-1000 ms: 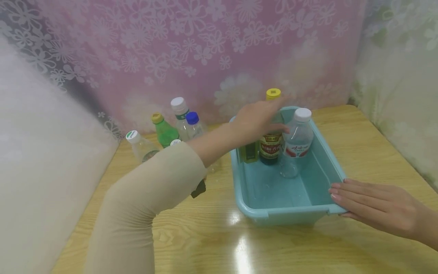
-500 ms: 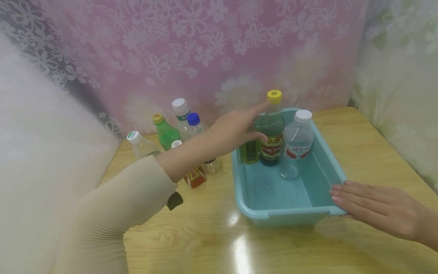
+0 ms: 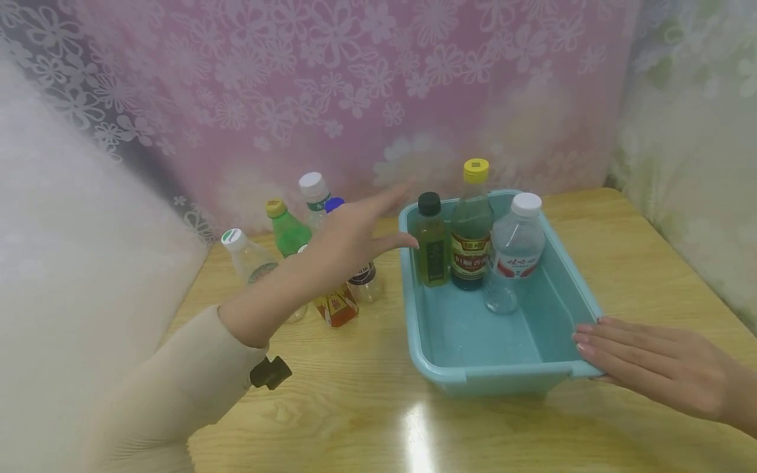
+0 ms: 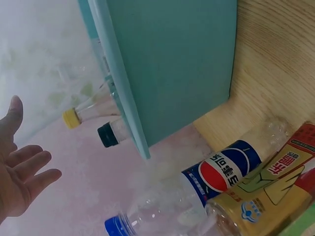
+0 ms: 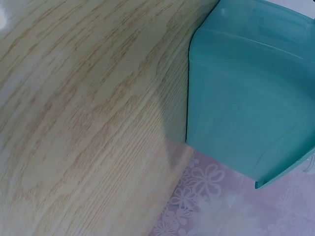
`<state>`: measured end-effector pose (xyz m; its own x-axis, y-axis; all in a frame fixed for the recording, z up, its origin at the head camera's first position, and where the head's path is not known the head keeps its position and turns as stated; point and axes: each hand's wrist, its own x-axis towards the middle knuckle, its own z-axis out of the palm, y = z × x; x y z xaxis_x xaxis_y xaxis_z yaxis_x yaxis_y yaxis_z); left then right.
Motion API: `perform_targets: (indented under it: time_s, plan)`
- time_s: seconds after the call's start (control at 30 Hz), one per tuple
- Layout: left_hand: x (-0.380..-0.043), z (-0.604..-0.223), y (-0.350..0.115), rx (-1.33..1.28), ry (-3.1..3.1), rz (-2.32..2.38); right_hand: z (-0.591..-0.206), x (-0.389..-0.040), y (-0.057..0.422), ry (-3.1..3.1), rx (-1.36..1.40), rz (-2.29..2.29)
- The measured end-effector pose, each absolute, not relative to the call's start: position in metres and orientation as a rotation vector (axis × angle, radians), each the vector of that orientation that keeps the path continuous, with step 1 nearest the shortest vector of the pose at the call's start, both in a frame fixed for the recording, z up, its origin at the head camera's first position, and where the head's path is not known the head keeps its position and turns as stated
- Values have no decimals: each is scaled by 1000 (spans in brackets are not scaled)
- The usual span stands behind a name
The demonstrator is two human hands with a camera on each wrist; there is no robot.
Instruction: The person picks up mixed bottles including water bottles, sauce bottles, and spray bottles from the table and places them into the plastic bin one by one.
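Blue-cap btl (image 3: pixel 363 274) partly hidden behind L hand (image 3: pixel 347 238), R forearm (image 3: pixel 744 402) cut off.

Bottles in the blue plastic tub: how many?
3: black-capped greenish bottle left, yellow-capped red-labelled bottle middle, white-capped clear plastic bottle right; none looks hidden.

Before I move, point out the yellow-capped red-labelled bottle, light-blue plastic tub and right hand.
Yellow-capped red-labelled bottle (image 3: pixel 471 247), head view: label.
Light-blue plastic tub (image 3: pixel 485 340), head view: inner floor.
Right hand (image 3: pixel 668 364), head view: its back.
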<state>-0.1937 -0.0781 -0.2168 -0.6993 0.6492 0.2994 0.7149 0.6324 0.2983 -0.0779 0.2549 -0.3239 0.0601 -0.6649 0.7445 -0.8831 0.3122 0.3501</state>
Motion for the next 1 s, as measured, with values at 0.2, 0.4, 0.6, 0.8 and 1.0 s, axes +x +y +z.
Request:
perform_targets:
  time_s: [0.2, 0.4, 0.6, 0.8, 1.0]
  plan:
    - [-194, -223, -98, -1147, -2453, -620, -325, -79, 253, -1633, 1406, 311]
    - [-195, -226, -113, -1016, -2527, -636, -324, -79, 252, -1644, 1415, 327]
    - [-193, -231, -136, -891, -2595, -721, -327, -79, 253, -1648, 1391, 300]
    - [-189, -236, -156, -866, -2512, -723, -326, -79, 253, -1655, 1379, 287]
    - [-189, -244, -166, -864, -2476, -859, -326, -79, 252, -1640, 1372, 294]
